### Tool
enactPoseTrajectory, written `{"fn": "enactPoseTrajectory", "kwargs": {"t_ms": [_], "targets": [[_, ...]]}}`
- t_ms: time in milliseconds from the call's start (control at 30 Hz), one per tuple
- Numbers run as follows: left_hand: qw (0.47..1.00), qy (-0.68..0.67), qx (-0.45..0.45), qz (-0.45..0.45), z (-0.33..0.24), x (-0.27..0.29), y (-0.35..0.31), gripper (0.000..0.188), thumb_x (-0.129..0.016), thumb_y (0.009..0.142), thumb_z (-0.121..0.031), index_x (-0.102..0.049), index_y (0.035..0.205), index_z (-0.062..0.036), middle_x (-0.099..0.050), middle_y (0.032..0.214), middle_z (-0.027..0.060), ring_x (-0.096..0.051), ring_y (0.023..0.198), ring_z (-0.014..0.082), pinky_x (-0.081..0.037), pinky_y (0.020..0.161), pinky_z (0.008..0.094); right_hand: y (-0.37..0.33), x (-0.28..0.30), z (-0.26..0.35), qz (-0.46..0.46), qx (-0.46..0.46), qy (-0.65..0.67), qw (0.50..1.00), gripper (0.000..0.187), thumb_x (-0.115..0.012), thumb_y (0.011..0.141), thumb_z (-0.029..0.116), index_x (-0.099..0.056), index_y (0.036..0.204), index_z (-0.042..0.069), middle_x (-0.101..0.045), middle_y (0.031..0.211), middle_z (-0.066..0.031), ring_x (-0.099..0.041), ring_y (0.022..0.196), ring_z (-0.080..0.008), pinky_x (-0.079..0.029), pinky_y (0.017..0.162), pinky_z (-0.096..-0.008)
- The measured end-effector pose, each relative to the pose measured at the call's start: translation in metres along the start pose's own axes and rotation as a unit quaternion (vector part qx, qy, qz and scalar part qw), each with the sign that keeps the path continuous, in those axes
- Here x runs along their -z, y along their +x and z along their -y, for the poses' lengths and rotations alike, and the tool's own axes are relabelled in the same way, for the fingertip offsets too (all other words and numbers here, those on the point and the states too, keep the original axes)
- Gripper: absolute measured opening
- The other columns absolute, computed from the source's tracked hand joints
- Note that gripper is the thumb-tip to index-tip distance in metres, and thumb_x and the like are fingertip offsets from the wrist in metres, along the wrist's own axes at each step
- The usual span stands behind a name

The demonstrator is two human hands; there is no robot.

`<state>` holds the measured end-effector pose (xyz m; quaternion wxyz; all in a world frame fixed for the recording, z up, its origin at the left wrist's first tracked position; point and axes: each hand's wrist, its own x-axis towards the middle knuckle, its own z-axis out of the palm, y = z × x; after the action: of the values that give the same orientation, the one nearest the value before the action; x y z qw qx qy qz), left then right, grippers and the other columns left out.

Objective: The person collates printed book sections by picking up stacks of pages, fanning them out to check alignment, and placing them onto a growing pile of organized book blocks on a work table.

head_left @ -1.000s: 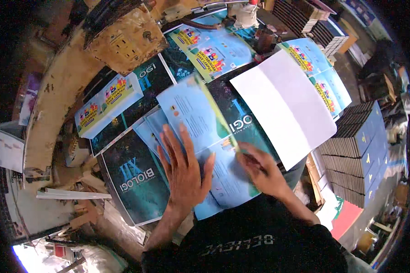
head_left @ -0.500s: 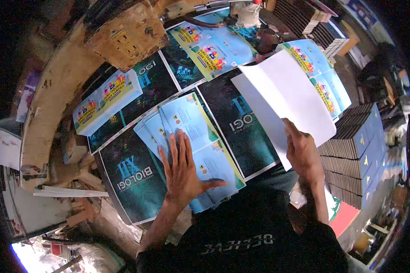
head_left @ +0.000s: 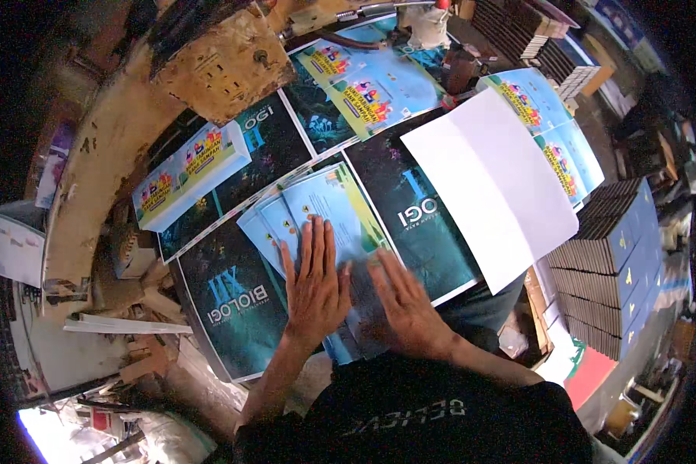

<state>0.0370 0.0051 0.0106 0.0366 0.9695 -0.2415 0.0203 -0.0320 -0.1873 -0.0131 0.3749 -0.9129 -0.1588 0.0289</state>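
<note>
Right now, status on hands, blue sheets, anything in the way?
Left hand flat on blue sheets. Right hand open over them, blurred. Sheets fanned. White paper to their right, apart.

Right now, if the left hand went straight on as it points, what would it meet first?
The left hand would first cross the rest of the blue sheets beneath it, then likely the dark sheets beyond; height is unclear.

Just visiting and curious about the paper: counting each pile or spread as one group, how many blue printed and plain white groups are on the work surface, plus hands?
Blue printed groups: 4 (left-side group, far group, right-side group, group under the hands)
Plain white group: 1
Hands: 2 (left hand, right hand)
Total: 7
</note>
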Motion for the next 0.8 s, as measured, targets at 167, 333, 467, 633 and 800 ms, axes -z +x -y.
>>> {"fn": "enactPoseTrajectory", "kwargs": {"t_ms": [167,333,467,633,800], "targets": [[1.000,-0.007,0.003,-0.011,0.019,-0.019,0.021,0.063,-0.041,0.106,-0.031,-0.033,0.153,0.0097,-0.031,0.163,0.0231,-0.024,0.155,0.0331,-0.005,0.125,0.0571,-0.005,-0.011,-0.008,0.115,0.065,-0.068,0.989,0.111,-0.078,0.084,0.046,-0.012,0.162,0.003,-0.004,0.166,-0.0318,-0.010,0.154,-0.0486,-0.015,0.125,-0.0554],[0.993,-0.045,0.047,-0.097,0.095,-0.054,0.074,0.064,-0.041,0.108,-0.035,-0.028,0.158,0.0013,-0.033,0.163,0.0191,-0.026,0.154,0.0344,-0.006,0.124,0.0589,-0.001,-0.009,-0.003,0.109,0.056,-0.048,0.991,0.112,-0.071,0.085,0.062,-0.013,0.162,0.004,-0.007,0.166,-0.0328,-0.011,0.154,-0.0502,-0.015,0.124,-0.0575],[0.992,-0.032,0.071,-0.101,0.105,-0.054,0.072,0.065,-0.043,0.108,-0.039,-0.027,0.160,-0.0033,-0.027,0.165,0.0205,-0.024,0.154,0.0343,-0.009,0.123,0.0611,0.000,-0.006,0.002,0.120,0.058,-0.037,0.990,0.111,-0.070,0.086,0.062,-0.014,0.162,0.004,-0.008,0.165,-0.0338,-0.011,0.153,-0.0507,-0.016,0.124,-0.0583],[0.937,-0.088,0.209,-0.266,0.089,-0.040,0.060,0.088,-0.062,0.100,-0.046,-0.019,0.161,-0.0004,-0.021,0.166,0.0248,-0.019,0.154,0.0403,-0.010,0.122,0.0612,0.001,0.001,-0.001,0.106,0.062,-0.045,0.991,0.110,-0.074,0.085,0.060,-0.017,0.162,0.007,-0.011,0.163,-0.0333,-0.014,0.152,-0.0509,-0.020,0.124,-0.0566],[0.762,-0.522,0.306,-0.231,0.052,-0.020,0.023,0.114,-0.076,0.090,-0.049,-0.006,0.160,0.0065,-0.017,0.166,0.0270,-0.019,0.152,0.0342,-0.021,0.124,0.0442,0.014,0.037,0.001,0.037,-0.016,0.122,0.992,0.118,-0.090,0.068,0.058,-0.030,0.158,0.012,-0.028,0.156,-0.0300,-0.029,0.146,-0.0487,-0.029,0.118,-0.0584]]}}
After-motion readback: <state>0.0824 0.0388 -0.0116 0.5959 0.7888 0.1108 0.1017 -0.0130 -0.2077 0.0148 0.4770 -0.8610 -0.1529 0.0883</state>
